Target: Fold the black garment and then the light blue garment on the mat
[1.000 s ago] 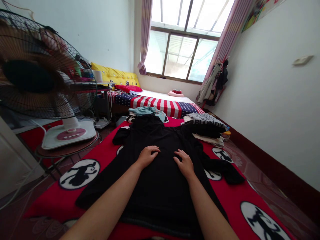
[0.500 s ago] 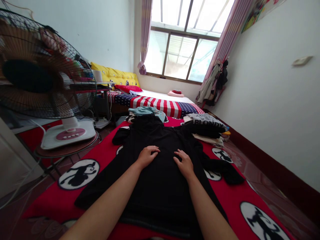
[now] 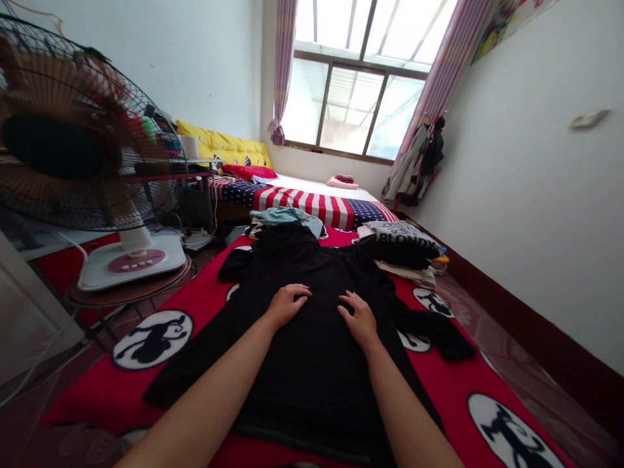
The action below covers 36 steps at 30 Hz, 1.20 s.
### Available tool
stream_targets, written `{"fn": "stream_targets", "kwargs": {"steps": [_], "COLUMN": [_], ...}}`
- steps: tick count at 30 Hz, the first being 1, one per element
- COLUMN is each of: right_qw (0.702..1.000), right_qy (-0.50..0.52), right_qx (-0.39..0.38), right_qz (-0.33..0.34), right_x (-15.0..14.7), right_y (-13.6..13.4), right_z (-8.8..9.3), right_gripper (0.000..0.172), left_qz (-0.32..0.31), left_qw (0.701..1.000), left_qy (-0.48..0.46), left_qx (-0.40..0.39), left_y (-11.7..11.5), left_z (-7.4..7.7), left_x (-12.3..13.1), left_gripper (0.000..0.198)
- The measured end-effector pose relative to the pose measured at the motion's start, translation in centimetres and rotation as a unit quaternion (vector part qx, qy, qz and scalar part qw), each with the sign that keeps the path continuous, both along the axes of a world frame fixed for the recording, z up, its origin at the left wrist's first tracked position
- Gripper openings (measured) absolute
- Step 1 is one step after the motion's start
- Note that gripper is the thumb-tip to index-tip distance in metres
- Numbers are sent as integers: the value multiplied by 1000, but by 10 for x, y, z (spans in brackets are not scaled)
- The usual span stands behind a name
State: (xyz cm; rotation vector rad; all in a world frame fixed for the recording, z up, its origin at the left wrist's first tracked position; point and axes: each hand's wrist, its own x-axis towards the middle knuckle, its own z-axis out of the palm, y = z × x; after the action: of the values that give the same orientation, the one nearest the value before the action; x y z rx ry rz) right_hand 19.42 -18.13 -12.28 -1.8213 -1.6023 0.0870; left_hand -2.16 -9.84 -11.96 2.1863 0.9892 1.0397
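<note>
A black garment (image 3: 319,370) lies spread over a red blanket (image 3: 195,294) with white circles. On the garment rest the person's left hand (image 3: 287,305) and right hand (image 3: 359,318), apart, fingers loosely open. A fan (image 3: 53,146) stands on a stool (image 3: 127,298); beyond, a bed (image 3: 305,184) lies below a window (image 3: 351,97).

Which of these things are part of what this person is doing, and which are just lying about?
Part of it:
black garment, spread out
left hand and right hand, at the garment
red blanket, underneath
perhaps the clothes pile and teal heap

Just about:
fan
stool
yellow cushion
red pillow
</note>
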Motion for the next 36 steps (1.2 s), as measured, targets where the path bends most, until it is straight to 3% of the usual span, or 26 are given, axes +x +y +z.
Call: {"fn": "stream_targets", "kwargs": {"steps": [36], "right_qw": [1000], "right_qy": [-2], "right_qx": [10], "right_qz": [7], "right_x": [4], "right_y": [2], "right_z": [-4], "right_gripper": [31], "left_qz": [-7], "left_qw": [1000], "left_qy": [-13], "left_qx": [-8], "left_y": [1], "left_z": [-1], "left_x": [0], "left_gripper": [20]}}
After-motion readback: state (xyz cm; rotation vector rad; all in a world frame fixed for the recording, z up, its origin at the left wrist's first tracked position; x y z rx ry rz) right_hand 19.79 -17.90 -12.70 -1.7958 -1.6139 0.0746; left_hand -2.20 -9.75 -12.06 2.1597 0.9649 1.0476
